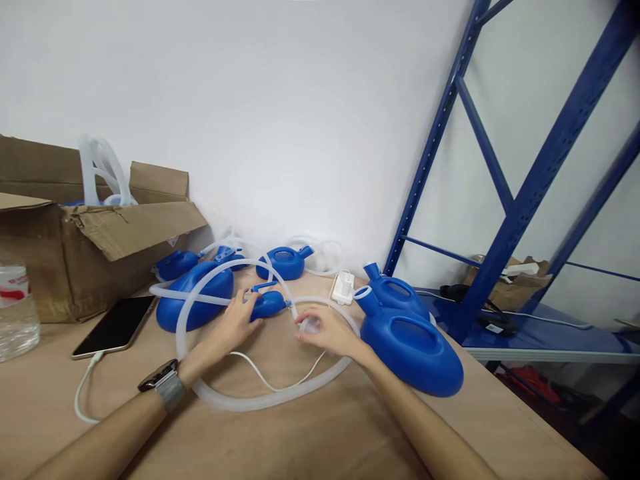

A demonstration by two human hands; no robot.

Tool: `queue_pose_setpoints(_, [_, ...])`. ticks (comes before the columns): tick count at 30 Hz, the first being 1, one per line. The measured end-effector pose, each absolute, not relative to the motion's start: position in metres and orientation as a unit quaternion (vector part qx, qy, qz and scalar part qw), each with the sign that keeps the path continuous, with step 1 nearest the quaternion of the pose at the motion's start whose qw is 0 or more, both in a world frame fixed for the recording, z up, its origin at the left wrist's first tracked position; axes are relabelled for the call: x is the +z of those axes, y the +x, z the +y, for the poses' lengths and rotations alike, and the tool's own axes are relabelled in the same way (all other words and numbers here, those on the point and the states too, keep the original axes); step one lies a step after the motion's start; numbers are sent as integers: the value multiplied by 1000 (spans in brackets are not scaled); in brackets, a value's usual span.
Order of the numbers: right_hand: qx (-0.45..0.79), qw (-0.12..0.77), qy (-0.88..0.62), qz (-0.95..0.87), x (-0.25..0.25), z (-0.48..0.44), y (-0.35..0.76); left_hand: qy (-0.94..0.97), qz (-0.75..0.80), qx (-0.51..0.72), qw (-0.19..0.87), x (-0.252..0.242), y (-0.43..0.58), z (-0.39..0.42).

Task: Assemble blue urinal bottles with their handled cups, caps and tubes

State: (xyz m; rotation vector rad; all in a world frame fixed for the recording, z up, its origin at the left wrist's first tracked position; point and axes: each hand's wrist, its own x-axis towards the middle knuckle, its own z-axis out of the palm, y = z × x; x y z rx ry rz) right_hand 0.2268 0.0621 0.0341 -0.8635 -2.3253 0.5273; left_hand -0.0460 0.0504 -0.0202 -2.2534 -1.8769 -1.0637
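Note:
My left hand point(234, 323), with a watch on its wrist, is closed on a small blue bulb-shaped piece point(269, 305) lying on the wooden table point(350, 427). My right hand point(327, 330) pinches the end of a clear flexible hose point(260, 399) just right of that piece. The hose loops in a wide ring around both hands. A large blue jug with a handle point(413, 343) rests right of my right hand, a second one point(395, 293) behind it. Another blue jug point(197, 293) lies left of my left hand.
An open cardboard box point(75, 253) with clear hoses stands at the back left. A phone point(116, 325) on a white cable and a water bottle point(15, 307) lie at the left. More blue jugs point(285, 262) line the wall. A white charger point(343, 287) and blue shelving point(500, 220) are at the right.

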Motion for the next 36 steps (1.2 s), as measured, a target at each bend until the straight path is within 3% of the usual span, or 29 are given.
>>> queue_pose_setpoints(11, [156,195,-208,-946,27,49,222,-796,-475,-335,172,4,-38,64])
queue_pose_setpoints(16, [77,245,-176,-950,27,42,220,-796,-515,-284,143,-2,-36,90])
queue_pose_setpoints(21, [14,260,-160,-952,41,46,227,-833,-446,-305,116,-1,-31,109])
queue_pose_setpoints(26, [174,343,-194,-903,52,60,231,-880,-402,-232,-97,35,-9,82])
queue_pose_setpoints(30, [299,351,-223,-859,58,63,234,-875,-360,-228,-231,59,6,60])
queue_pose_setpoints(33, [357,375,-233,-823,60,67,236,-878,-360,-224,-223,63,9,57])
queue_pose_setpoints(36, [399,371,-223,-808,60,72,241,-883,-400,-212,-125,58,5,58])
